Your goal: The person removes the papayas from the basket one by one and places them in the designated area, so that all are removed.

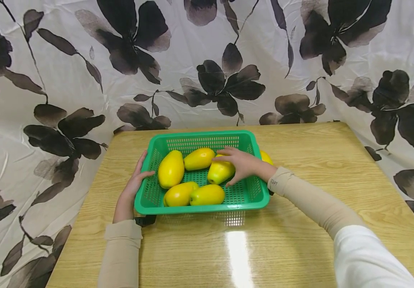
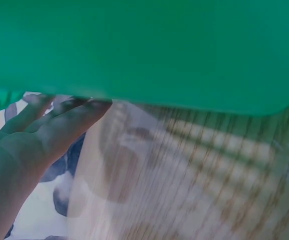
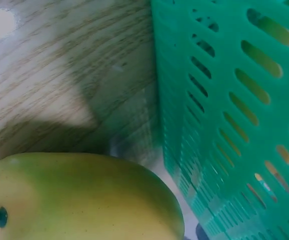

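Observation:
A green plastic basket [image 1: 201, 207] with slotted walls stands on the wooden table, several yellow mangoes inside it. At its left side, my left hand [image 1: 133, 186] holds the rim, thumb over the edge and fingers along the outside. The left wrist view shows those fingers below the green rim [image 2: 149, 55]. My right hand [image 1: 244, 164] reaches over the right wall and holds a yellow-green mango [image 1: 219, 173], fingers across its top and thumb at its lower right. That mango's far end is partly hidden by the hand.
Another mango [image 1: 266, 157] lies on the table [image 1: 311, 160] just outside the basket's right wall; in the right wrist view this mango [image 3: 84, 197] shows its stem, close beside the slotted wall [image 3: 219, 100]. A floral cloth [image 1: 207, 52] hangs behind the table.

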Demonstrator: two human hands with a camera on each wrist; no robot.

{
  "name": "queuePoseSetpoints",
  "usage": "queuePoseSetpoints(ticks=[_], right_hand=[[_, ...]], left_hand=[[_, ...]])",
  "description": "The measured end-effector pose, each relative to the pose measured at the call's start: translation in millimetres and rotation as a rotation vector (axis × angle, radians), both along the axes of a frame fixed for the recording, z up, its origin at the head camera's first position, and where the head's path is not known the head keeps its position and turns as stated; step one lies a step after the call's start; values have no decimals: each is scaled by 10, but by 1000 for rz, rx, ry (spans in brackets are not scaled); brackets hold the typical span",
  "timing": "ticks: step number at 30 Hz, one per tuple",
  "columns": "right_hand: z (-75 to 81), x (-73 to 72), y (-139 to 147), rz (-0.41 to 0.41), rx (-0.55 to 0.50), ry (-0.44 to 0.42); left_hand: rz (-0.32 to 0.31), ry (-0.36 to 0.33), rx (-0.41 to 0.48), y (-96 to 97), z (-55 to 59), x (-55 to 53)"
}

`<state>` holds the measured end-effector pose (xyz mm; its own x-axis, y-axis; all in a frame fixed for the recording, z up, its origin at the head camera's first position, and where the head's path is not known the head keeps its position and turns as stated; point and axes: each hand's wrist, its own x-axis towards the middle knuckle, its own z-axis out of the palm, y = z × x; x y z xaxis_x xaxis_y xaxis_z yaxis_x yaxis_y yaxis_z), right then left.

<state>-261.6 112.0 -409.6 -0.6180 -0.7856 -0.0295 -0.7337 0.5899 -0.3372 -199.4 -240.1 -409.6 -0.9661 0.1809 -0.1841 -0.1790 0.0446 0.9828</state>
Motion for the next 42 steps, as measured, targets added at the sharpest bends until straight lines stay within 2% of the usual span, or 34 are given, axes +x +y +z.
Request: queuePoseSetpoints(ticks=[6, 14, 23, 27, 33, 38, 42], right_hand=[[-3, 10, 1, 11, 52, 34], [-20, -12, -18, 15, 91, 9], [-49, 5, -6, 8, 92, 4], [-40, 6, 1, 0, 87, 18], [-3, 12, 7, -8, -6, 23], [19, 27, 27, 14, -104, 54], [33, 29, 63, 52, -196, 131]], left_hand=[[2, -6, 8, 19, 15, 19], [15, -16, -5, 14, 20, 23], [6, 3, -36, 5, -22, 16], [4, 2, -37, -25, -86, -28], [10, 1, -44, -87, -200, -113], [8, 16, -60, -88, -203, -120], [6, 18, -58, -88, -195, -119]])
